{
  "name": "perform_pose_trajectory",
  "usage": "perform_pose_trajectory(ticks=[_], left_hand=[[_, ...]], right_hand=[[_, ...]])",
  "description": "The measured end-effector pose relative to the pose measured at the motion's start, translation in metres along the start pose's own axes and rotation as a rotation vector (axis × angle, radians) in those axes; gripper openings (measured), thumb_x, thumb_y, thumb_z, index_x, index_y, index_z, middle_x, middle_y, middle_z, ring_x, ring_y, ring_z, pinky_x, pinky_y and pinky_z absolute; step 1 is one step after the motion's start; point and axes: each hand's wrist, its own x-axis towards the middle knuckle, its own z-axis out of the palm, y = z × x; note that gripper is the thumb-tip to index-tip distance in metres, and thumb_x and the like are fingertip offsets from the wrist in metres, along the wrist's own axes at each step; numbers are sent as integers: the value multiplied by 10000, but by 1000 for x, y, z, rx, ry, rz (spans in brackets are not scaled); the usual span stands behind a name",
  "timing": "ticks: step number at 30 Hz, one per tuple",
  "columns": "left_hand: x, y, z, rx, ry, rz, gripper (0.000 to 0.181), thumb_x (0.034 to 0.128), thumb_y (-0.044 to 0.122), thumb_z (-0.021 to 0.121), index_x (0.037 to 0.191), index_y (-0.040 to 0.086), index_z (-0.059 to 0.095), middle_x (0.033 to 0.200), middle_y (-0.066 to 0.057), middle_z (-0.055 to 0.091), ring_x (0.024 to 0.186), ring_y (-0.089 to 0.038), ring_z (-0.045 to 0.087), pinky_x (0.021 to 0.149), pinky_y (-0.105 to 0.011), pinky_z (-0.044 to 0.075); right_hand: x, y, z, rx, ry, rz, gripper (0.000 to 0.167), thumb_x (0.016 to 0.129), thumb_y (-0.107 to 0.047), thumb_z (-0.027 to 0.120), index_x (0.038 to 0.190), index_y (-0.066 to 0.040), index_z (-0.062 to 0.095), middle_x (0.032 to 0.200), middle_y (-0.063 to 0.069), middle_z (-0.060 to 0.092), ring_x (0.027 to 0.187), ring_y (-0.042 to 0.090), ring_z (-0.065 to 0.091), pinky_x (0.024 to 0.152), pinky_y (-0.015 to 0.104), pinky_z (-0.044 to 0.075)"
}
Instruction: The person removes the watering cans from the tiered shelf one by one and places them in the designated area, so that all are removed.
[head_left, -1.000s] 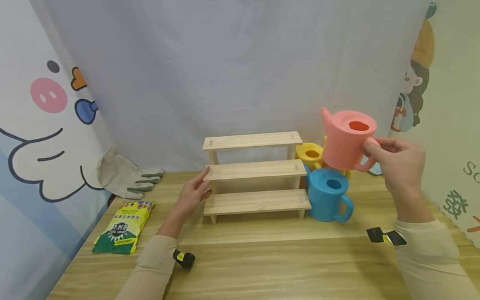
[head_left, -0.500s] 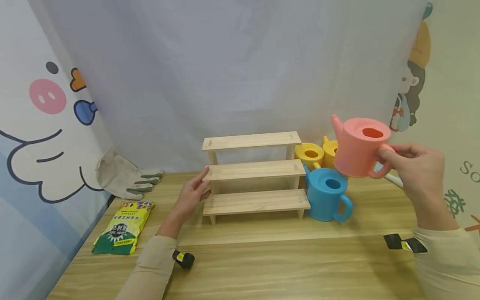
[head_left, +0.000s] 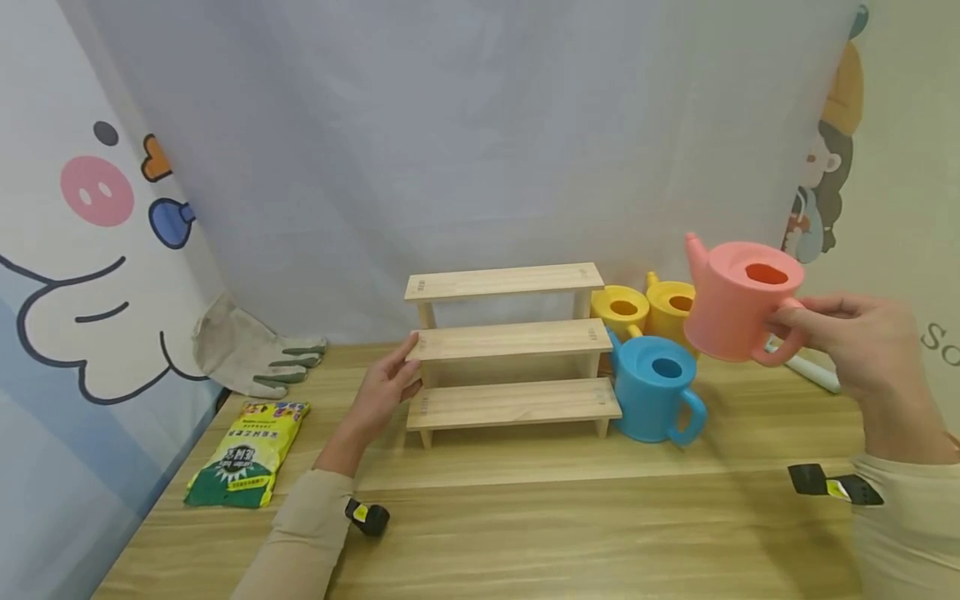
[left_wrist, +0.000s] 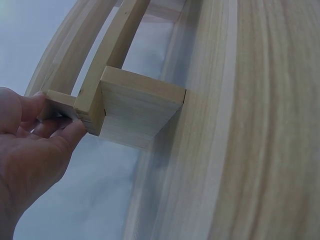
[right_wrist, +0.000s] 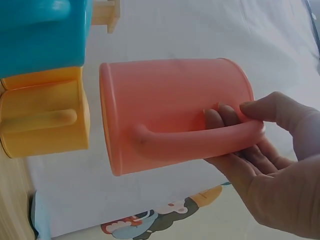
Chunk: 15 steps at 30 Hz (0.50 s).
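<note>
My right hand (head_left: 873,346) grips the handle of a pink watering can (head_left: 738,304), held upright in the air above the right side of the table. In the right wrist view the fingers curl through the handle of the pink can (right_wrist: 175,105) and the thumb lies on its top. My left hand (head_left: 382,392) pinches the left end of the middle board of a three-step wooden shelf (head_left: 513,340). The left wrist view shows thumb and fingers around that shelf end (left_wrist: 62,100). A blue watering can (head_left: 652,396) stands against the shelf's right side.
Two yellow watering cans (head_left: 624,310) stand behind the blue one. A pale rod-like thing (head_left: 813,371) lies at the right, partly hidden by the pink can and hand. On the left lie a work glove (head_left: 240,350) and a yellow-green bag (head_left: 247,454). A curtain (head_left: 480,150) hangs behind.
My right hand has carried the pink watering can to the right and slightly lower, uncovering the second yellow can. The left hand and the shelf have stayed in place.
</note>
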Motion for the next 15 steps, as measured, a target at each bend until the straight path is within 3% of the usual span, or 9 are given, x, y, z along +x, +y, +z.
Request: perform_pose_trajectory(ticks=[4,15], left_hand=[[1,-2,-1,2,3,-4,558,1092,171,444,1602,116,225,1643,-132,163,1450,-324,275,1109,-448,397],[1,-3,-1,7,-7,3,559,1092,168,442,1602,113,219,1640,-133,169,1446,-319,278,1108,-445,395]], right_hand=[[2,1,-5,-39,-48,2,127,899,-254,764,773,-259,777,720,-54,737,779,-28,671,689,133,568],[12,19,-18,-144,-219,24,250,948,-233,719,922,14,751,793,12,757,808,19,684,661,190,586]])
